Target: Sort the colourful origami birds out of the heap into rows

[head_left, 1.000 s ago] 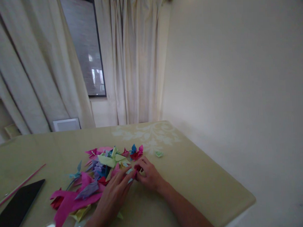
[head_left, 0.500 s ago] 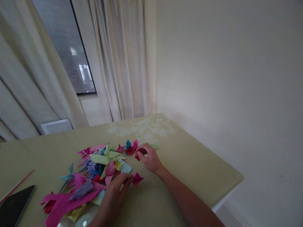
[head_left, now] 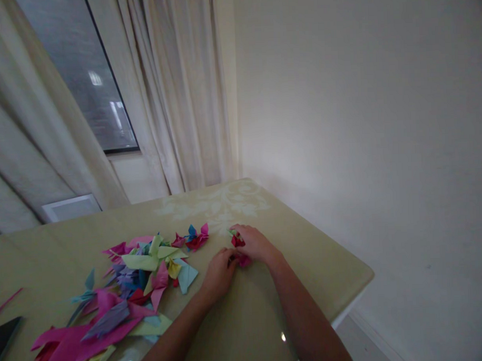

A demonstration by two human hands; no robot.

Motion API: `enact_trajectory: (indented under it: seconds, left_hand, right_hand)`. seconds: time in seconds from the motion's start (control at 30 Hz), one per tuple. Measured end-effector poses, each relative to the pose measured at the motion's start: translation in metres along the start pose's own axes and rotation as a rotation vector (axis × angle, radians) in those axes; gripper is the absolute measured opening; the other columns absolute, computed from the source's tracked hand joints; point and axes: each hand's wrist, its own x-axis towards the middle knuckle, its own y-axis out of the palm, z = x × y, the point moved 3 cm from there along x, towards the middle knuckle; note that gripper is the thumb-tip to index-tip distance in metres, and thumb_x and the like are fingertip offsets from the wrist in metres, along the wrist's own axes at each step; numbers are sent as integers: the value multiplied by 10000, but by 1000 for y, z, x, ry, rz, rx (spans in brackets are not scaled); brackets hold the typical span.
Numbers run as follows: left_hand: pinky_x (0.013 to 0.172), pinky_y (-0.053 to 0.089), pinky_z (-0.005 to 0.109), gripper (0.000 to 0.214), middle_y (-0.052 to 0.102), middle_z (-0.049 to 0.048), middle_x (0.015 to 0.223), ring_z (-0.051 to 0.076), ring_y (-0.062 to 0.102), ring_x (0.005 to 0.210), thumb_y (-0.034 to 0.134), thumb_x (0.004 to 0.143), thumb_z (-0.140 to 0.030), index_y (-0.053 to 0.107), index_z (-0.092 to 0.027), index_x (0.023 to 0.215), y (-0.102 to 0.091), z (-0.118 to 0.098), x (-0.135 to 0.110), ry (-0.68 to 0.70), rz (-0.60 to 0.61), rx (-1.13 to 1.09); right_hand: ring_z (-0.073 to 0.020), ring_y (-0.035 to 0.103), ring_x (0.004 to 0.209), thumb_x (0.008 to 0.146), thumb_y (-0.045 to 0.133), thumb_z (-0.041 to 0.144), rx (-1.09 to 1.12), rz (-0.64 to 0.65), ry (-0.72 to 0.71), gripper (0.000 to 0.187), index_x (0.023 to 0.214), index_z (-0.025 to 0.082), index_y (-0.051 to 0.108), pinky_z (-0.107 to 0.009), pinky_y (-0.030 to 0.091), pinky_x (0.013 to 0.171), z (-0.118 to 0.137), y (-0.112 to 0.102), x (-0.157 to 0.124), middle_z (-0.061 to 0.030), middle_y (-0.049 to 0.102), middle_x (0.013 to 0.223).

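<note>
"What are we gripping?"
"We are pinching a red folded paper [head_left: 237,240] in our right hand [head_left: 256,245], a green piece [head_left: 232,232] showing just beside it."
"And our left hand [head_left: 220,272]?"
"We are holding a pink folded paper [head_left: 244,261] in its fingertips, nearer us than the red one."
"And the paper pile [head_left: 129,284]?"
"We are seeing it lying on the counter [head_left: 318,262], left of both hands."

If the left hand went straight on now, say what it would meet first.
Probably the right hand, just past the pink paper at the fingertips of the left hand; depth is unclear.
</note>
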Motion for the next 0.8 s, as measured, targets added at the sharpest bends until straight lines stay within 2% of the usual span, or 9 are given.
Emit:
enact_trajectory:
  seconds: [0.1,0.2,0.37,0.6,0.8]
  left_hand:
    - [864,494,342,172,730,73,976,225,676,935,558,930,-153,726,-190,945,11,3,14,-22,-52,-9]
    - [849,487,340,167,723,74,972,223,670,914,562,946,-161,727,-183,959,15,4,18,-39,-100,-8]
    - [848,477,336,170,693,75,962,225,652,920,552,938,-115,707,-175,974,15,3,13,-55,-161,18]
    - [829,474,313,181,650,64,964,202,635,896,528,956,-121,695,-190,943,11,3,-12,-59,-173,36]
    - [825,479,319,168,670,71,972,208,652,900,532,961,-139,691,-190,951,12,2,-3,-91,-190,46]
  right_hand:
    - [-202,684,960,814,743,131,-4,18,34,450,1251,224,683,-267,477,840,-8,-1,1,-57,748,1112]
    - [-178,688,908,847,663,64,-15,20,64,315,1113,219,727,-246,465,800,-14,-2,2,-37,768,1012]
    - [-200,694,936,842,619,41,-37,26,70,270,978,219,770,-270,466,830,-15,-5,4,-47,788,982]
    - [-189,717,885,799,584,26,-1,63,61,313,883,215,819,-247,485,802,-17,-8,2,-39,808,937]
    - [-185,692,852,779,605,30,-42,1,97,275,822,218,801,-249,484,784,-22,-11,0,-35,779,887]
